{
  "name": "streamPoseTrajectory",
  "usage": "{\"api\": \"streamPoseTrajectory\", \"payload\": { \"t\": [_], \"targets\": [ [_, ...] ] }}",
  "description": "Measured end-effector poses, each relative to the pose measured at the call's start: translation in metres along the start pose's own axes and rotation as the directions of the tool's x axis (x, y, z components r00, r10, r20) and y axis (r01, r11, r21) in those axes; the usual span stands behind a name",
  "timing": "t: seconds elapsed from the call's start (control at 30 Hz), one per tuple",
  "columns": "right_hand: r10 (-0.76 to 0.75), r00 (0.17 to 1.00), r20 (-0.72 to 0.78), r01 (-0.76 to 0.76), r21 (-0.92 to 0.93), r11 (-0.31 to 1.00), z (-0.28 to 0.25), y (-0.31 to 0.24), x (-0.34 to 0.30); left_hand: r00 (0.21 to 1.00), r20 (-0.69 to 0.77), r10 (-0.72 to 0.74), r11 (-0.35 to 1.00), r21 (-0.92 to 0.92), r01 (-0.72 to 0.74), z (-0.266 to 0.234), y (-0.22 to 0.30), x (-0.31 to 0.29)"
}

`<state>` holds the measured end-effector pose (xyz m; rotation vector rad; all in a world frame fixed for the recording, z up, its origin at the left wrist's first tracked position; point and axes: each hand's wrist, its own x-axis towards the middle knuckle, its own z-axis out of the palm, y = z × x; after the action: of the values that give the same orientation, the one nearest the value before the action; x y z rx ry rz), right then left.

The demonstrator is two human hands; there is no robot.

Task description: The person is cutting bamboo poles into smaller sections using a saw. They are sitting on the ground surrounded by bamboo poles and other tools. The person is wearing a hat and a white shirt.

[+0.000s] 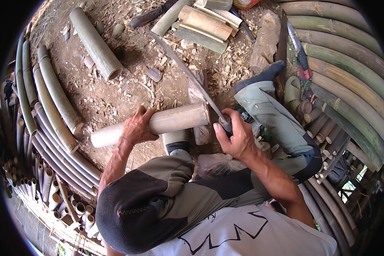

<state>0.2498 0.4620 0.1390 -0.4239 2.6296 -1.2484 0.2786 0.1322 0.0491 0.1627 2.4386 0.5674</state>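
My left hand (136, 126) is closed around a thick, pale bamboo section (179, 118), which lies sideways in front of my legs. In my right hand (237, 135) is the dark handle of a long machete (187, 73). Its blade slants up and to the left from my fist, passing close by the bamboo's right end. Under that end sits a worn wooden block (200, 132). My left palm and the bamboo's underside are hidden.
Another bamboo section (96, 42) lies on the dirt at the upper left. Split bamboo pieces (205, 25) are piled at the top among wood chips. Long bamboo poles (345, 51) line the right side, and more poles (57, 94) stand along the left. A log (265, 40) lies beyond my foot.
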Motion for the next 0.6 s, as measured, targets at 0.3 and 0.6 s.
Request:
{"api": "streamPoseTrajectory", "payload": {
  "t": [0.3,0.6],
  "targets": [
    [0.24,0.95,0.198,-0.22,-0.12,0.968,0.01,0.026,-0.002,0.996,-0.088,0.029,0.999,-0.037,-0.032,0.015,-0.007,0.0],
    [0.288,0.92,0.264,-0.212,-0.282,0.936,0.017,0.051,0.0,0.996,-0.08,0.028,1.0,-0.001,-0.028,0.009,0.002,0.0]
  ]
}}
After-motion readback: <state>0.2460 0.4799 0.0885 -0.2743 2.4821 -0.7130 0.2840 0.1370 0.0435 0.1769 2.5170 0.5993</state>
